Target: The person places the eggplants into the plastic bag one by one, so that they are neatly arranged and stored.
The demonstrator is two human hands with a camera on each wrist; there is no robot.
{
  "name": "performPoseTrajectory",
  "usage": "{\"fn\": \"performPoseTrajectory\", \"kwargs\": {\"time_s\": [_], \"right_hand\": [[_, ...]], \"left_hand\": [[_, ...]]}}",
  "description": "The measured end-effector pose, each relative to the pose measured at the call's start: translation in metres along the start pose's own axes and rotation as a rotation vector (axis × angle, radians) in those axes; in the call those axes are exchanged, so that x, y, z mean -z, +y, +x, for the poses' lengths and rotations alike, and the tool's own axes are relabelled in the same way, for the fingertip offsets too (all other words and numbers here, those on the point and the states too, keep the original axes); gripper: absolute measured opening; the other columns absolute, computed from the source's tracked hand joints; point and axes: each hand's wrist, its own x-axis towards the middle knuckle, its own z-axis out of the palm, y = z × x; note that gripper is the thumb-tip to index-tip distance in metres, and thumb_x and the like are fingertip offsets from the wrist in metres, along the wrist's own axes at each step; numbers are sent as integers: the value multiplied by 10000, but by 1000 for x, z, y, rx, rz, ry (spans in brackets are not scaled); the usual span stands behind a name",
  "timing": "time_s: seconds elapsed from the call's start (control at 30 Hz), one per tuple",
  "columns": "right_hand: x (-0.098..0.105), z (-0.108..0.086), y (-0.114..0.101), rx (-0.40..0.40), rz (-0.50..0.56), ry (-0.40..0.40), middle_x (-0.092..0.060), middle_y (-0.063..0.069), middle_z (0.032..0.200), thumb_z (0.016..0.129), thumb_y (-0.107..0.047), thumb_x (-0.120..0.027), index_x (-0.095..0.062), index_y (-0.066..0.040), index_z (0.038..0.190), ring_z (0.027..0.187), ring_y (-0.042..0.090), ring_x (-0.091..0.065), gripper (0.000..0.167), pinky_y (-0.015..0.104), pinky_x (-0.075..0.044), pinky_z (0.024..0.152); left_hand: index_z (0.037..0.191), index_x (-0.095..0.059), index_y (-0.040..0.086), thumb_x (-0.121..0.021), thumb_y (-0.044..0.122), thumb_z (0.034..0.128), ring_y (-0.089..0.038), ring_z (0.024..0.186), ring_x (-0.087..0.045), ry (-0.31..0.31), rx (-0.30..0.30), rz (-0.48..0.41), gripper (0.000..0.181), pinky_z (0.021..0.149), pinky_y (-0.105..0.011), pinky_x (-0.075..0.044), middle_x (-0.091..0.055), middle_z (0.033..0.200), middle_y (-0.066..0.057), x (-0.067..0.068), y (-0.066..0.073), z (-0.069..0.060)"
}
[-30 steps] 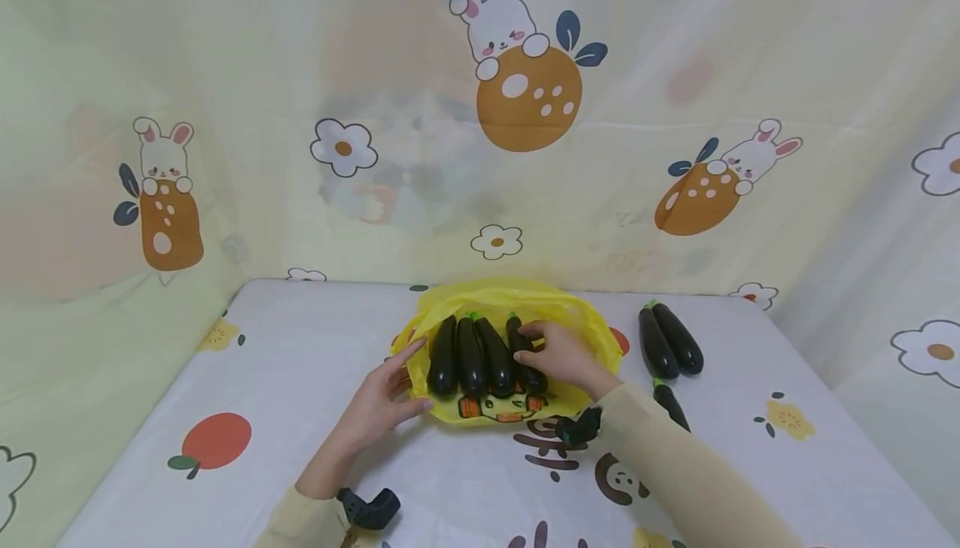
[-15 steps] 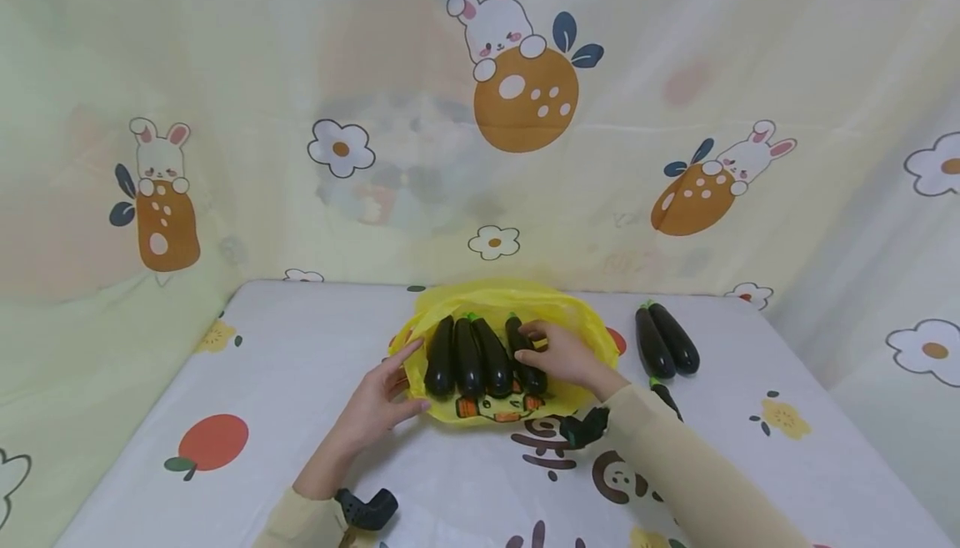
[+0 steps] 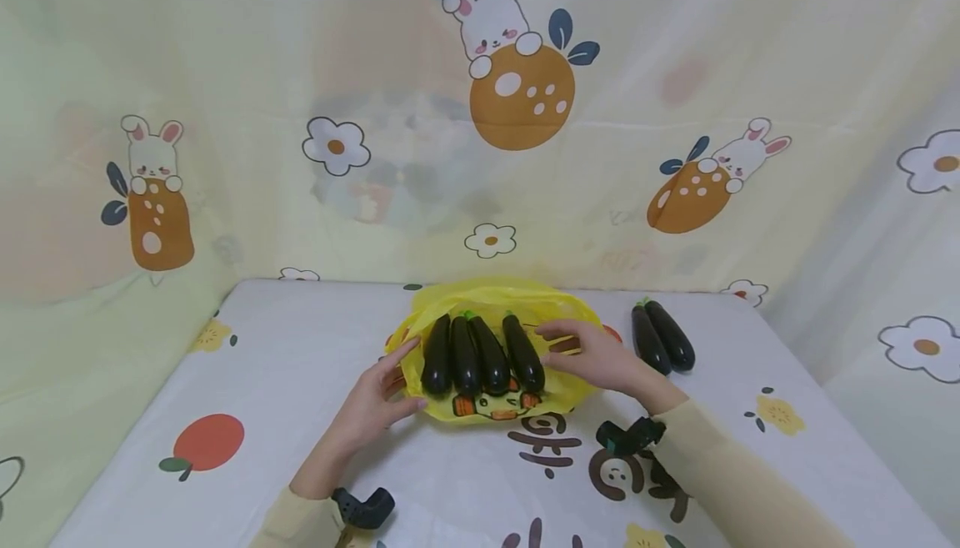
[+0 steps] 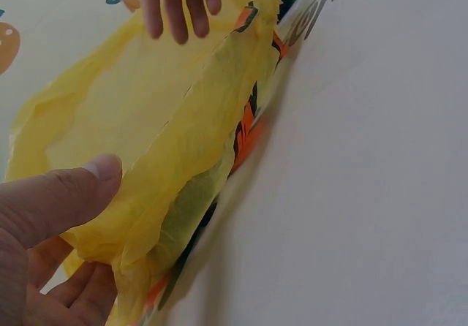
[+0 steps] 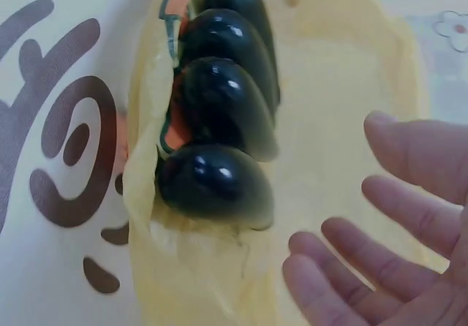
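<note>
Several dark eggplants (image 3: 466, 358) lie side by side on the yellow plastic bag (image 3: 465, 289) in the head view; their rounded ends (image 5: 216, 183) show in the right wrist view. My left hand (image 3: 367, 406) is at the bag's left edge, thumb and fingers spread. In the left wrist view that hand (image 4: 55, 231) has its thumb by the yellow film (image 4: 168, 143) and its fingers under the edge. My right hand (image 3: 596, 356) is over the bag's right side, apart from the rightmost eggplant (image 3: 522, 354). Its loosely bent fingers hold nothing; the right wrist view shows this hand (image 5: 395, 231) too.
Two more eggplants (image 3: 663, 338) lie together on the table right of the bag; part of another dark shape is behind the right forearm. The table has a printed white cloth (image 3: 285, 364), and a patterned curtain (image 3: 405, 223) hangs behind it.
My right hand has let go of the rightmost eggplant and moved right, its forearm now covering the single eggplant that lay near the pair. My left hand stays at the bag's edge.
</note>
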Motion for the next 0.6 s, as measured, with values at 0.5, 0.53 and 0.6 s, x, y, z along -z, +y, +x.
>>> {"fn": "performPoseTrajectory", "kwargs": {"time_s": [0.5,0.53,0.6], "right_hand": [[49,-78,24,-55,36,155,-614,217,1401,990,-220,-687,-595,-2,1383,1149,248,-691,458,263,-621,897],[53,-84,28,-73,31,164,-620,218,1392,993,-231,-683,-588,-5,1390,1130,211,-694,466,245,-617,889],[60,-94,35,-108,10,184,-627,220,1375,1000,-247,-675,-583,-11,1395,1095,129,-689,469,204,-603,867]], "left_hand": [[1595,-364,145,-787,-16,856,-392,1438,-475,-15,-22,12,867,1165,-475,-452,-343,1655,-139,1,0,0],[1595,-365,145,-789,-11,857,-396,1439,-472,-13,-20,13,865,1165,-477,-451,-343,1655,-141,1,0,0],[1594,-367,145,-792,-2,858,-402,1440,-469,-10,-17,16,862,1165,-482,-449,-344,1655,-142,1,1,-1]]}}
